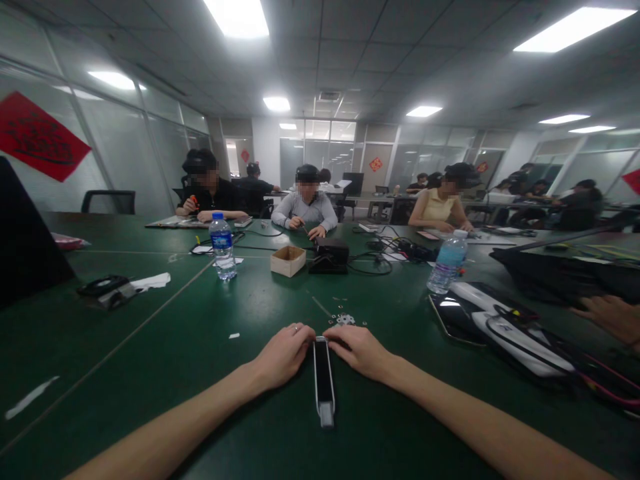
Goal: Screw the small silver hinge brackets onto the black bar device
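Note:
A long, narrow object with a black middle and a silver-white rim (323, 373) lies lengthwise before me on the green table. Its near end carries a pale block; I cannot make out its exact kind. My left hand (284, 355), with a ring on one finger, has its fingers closed at the object's far left corner. From the other side, my right hand (364, 351) closes its fingertips on the far right corner. Just beyond the fingers is a small heap of metal pieces (345, 320), with several loose bits around it.
A small open cardboard box (289, 261) and a black device (329, 257) stand farther back. Water bottles stand left (223, 247) and right (449, 262). A phone (453, 320) and white-and-black gear (515, 333) lie right, near another person's hand (613, 317). Several people sit opposite.

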`<action>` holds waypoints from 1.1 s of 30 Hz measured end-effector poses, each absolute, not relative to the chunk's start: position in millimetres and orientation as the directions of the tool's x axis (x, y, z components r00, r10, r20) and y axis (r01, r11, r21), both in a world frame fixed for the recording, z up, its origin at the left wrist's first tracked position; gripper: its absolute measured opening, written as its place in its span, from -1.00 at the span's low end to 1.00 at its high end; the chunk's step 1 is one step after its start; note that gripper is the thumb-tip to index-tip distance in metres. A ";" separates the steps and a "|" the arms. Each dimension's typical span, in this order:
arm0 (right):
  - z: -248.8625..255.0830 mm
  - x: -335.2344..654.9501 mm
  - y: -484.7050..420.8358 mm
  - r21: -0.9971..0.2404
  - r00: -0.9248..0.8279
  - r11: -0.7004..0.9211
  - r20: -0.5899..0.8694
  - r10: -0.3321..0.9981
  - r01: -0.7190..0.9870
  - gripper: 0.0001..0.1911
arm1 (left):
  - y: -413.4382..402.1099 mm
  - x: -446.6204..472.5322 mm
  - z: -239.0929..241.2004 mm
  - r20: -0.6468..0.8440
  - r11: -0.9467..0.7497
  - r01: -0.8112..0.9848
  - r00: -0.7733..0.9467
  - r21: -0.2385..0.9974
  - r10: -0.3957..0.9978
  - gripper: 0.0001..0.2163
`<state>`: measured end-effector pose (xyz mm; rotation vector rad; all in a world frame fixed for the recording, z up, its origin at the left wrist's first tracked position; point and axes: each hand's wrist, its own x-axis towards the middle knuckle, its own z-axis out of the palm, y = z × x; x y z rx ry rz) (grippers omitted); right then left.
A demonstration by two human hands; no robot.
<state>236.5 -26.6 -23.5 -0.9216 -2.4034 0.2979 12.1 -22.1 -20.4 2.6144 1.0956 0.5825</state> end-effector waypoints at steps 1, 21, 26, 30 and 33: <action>-23.6 236.3 -26.3 -0.363 -0.627 0.749 0.409 0.663 0.555 -0.77 | -22.0 12.0 -20.3 0.264 -0.686 0.625 0.638 0.372 0.724 -0.82; -42.4 295.2 24.2 -0.198 -0.435 0.518 0.348 0.831 0.832 -0.61 | -23.2 10.4 -19.7 0.253 -0.683 0.621 0.640 0.384 0.725 -0.81; -37.3 291.4 18.8 -0.178 -0.477 0.527 0.257 0.840 0.831 -0.56 | -23.6 10.6 -18.1 0.250 -0.685 0.628 0.642 0.370 0.724 -0.81; -35.9 289.7 16.6 -0.178 -0.447 0.492 0.238 0.862 0.852 -0.59 | -25.2 10.8 -16.2 0.241 -0.679 0.632 0.640 0.373 0.729 -0.81; -35.8 289.7 16.4 -0.181 -0.419 0.475 0.277 0.865 0.861 -0.62 | -26.3 10.4 -15.2 0.234 -0.677 0.626 0.644 0.386 0.729 -0.81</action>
